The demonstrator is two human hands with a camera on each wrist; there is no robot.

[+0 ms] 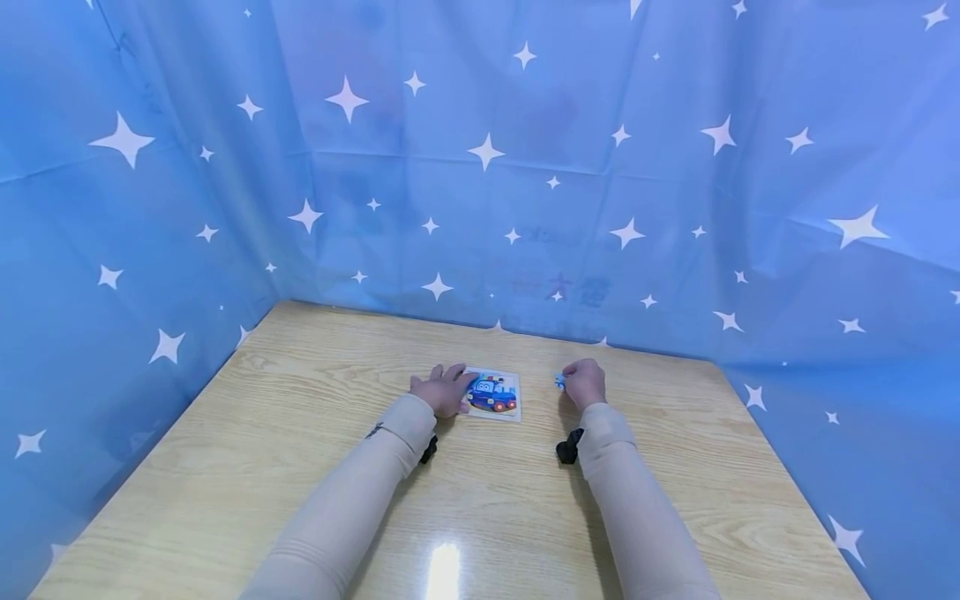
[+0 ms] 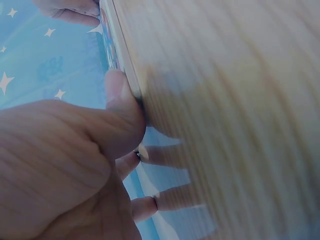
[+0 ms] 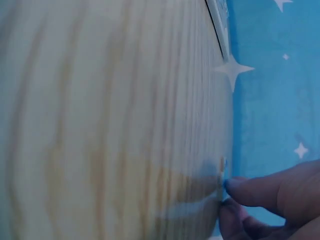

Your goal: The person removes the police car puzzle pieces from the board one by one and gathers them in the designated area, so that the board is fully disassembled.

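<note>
A flat jigsaw puzzle with a pale border and a blue cartoon vehicle lies on the table. My left hand rests at its left side, fingers spread. In the left wrist view, the thumb lies against the puzzle's edge, while other fingertips touch the tabletop. To the right of the puzzle, my right hand pinches a small blue puzzle piece between thumb and fingers. In the right wrist view this thin piece stands close at the table surface, mostly covered by the fingertips.
The light wood-grain table ends at a blue curtain with white stars, behind and on both sides. Black wrist devices sit under both forearms. Bright light reflects off the table's near part.
</note>
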